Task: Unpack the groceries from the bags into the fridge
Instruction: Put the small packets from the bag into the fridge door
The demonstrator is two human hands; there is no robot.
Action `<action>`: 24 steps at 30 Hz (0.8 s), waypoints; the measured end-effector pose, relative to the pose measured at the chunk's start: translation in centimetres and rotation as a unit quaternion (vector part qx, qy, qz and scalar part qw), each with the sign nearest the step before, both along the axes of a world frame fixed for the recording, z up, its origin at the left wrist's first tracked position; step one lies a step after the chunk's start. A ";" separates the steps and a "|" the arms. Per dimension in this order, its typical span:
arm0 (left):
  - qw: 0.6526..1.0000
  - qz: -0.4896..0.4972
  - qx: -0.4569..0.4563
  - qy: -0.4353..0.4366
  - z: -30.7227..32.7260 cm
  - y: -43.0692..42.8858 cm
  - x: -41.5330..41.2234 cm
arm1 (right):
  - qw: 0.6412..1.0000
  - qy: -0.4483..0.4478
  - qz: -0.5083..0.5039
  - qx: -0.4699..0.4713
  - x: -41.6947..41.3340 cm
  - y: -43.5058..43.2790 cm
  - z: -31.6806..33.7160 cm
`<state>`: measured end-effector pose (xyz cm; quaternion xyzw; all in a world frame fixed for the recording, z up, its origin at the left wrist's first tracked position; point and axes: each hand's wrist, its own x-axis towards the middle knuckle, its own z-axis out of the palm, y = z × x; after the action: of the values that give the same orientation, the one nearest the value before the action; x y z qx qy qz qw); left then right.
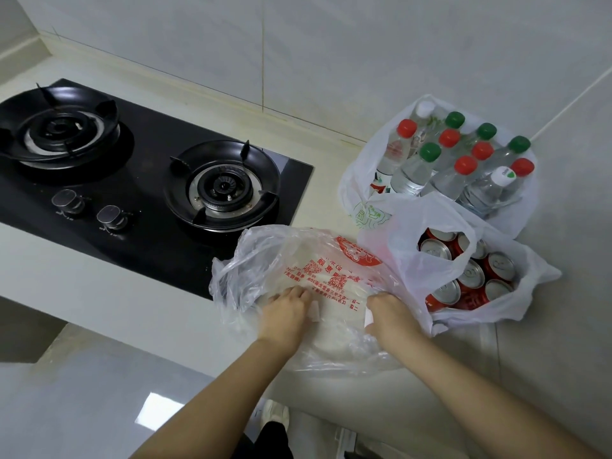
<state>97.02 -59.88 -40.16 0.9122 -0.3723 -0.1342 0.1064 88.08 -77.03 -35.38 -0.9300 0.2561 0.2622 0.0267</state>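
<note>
A clear plastic bag with red print (318,270) lies flat at the counter's front edge, with pale flat contents inside. My left hand (284,313) grips its near left part, fingers curled into the plastic. My right hand (390,314) grips its near right part. To the right stands a white bag (414,233) holding several red cans (470,276). Behind it another white bag (361,173) holds several water bottles (460,154) with red, green and white caps.
A black two-burner gas hob (139,180) fills the counter's left, close to the clear bag. White tiled walls rise behind and to the right. The pale counter (126,293) drops to a grey floor (99,392); my shoe (276,414) shows below.
</note>
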 end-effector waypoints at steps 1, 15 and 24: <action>1.000 0.005 -0.004 -0.001 0.0 -0.1 0.0 | 1.000 0.011 0.007 -0.012 0.0 0.1 0.0; 0.999 -0.001 -0.040 0.018 0.4 0.7 0.2 | 0.994 -0.067 0.083 -0.012 0.4 1.2 0.5; 0.982 0.063 -0.164 0.067 1.8 2.4 -0.4 | 0.980 -0.174 0.094 0.031 0.4 2.8 1.2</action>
<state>96.60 -57.48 -38.31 0.8929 -0.3233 -0.1252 0.2873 88.49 -74.25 -34.23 -0.9801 0.1503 0.1057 0.0748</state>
